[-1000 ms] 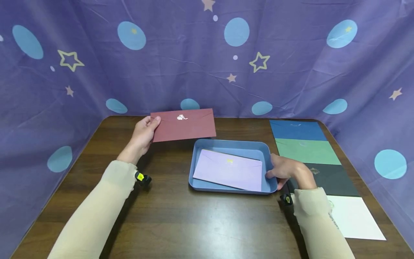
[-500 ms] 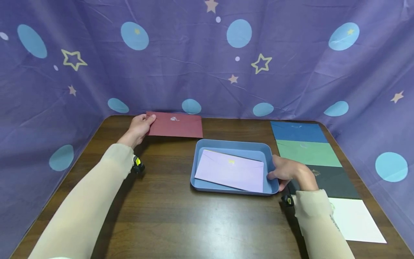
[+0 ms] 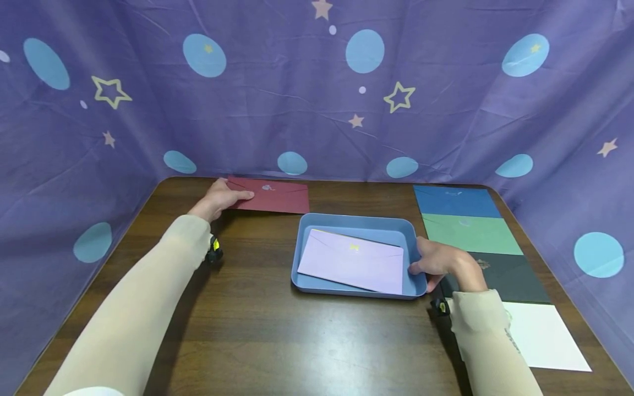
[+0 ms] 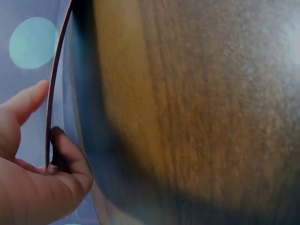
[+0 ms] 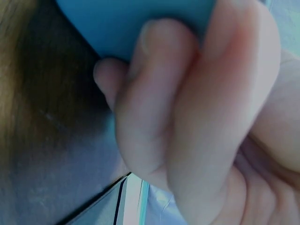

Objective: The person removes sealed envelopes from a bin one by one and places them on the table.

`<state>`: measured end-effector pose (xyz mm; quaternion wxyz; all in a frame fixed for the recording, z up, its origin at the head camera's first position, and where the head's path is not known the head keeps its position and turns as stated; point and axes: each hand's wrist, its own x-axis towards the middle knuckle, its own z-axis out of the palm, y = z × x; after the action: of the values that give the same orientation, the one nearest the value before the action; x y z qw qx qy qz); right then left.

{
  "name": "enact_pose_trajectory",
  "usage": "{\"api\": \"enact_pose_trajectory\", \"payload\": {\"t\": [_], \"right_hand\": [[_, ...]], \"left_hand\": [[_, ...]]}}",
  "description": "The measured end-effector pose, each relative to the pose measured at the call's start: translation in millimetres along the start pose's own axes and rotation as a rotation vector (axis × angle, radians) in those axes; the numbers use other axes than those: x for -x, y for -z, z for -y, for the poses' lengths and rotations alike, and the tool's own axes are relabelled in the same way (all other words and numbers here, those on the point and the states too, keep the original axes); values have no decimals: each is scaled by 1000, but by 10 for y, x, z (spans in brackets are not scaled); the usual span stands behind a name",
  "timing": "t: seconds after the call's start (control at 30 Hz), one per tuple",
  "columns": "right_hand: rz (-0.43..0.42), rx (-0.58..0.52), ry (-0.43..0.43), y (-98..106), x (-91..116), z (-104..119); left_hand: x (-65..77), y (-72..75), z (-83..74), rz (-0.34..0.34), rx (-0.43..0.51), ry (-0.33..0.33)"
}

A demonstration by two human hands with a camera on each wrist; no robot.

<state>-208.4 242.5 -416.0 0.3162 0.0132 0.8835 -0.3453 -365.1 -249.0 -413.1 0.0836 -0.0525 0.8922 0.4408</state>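
At the far left of the table, my left hand [image 3: 220, 199] holds a dark red envelope [image 3: 282, 197] by its left end. In the left wrist view that envelope [image 4: 50, 110] appears edge-on and slightly bowed, with the thumb on one side and curled fingers on the other. A blue tray [image 3: 359, 221] stands mid-table with a lilac envelope [image 3: 351, 264] lying askew inside. My right hand [image 3: 442, 260] grips the tray's right rim, thumb inside. The right wrist view shows fingers bent against the outside of the blue tray wall [image 5: 126, 23].
Down the right side lie a blue envelope [image 3: 455, 201], a green one [image 3: 470, 234], a dark one [image 3: 515, 278] and a white one [image 3: 545, 335], in an overlapping column. A purple patterned curtain [image 3: 277, 104] hangs behind the wooden table [image 3: 277, 335].
The red envelope has moved left and down towards the tabletop in my left hand, and the thumb now lies further across it. The right hand keeps its grip on the tray.
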Motion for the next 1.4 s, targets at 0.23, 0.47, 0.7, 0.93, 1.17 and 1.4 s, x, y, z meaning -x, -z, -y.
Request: {"api": "enact_pose_trajectory", "payload": {"t": [0.23, 0.47, 0.7, 0.93, 1.17, 1.4], "right_hand": [[-9, 13, 2, -5, 5, 1], [-26, 21, 15, -20, 25, 3], [-28, 25, 7, -20, 20, 1], [-27, 21, 13, -21, 11, -9], [-25, 27, 1, -10, -3, 5], [-33, 30, 7, -10, -4, -7]], "left_hand": [[7, -107, 0, -81, -265, -56], [-19, -198, 24, -136, -356, -32], [-18, -240, -7, -171, -445, -21], [-13, -271, -8, -175, -494, -8], [-1, -271, -22, -178, -521, -15], [-11, -273, -40, -181, -535, -23]]}}
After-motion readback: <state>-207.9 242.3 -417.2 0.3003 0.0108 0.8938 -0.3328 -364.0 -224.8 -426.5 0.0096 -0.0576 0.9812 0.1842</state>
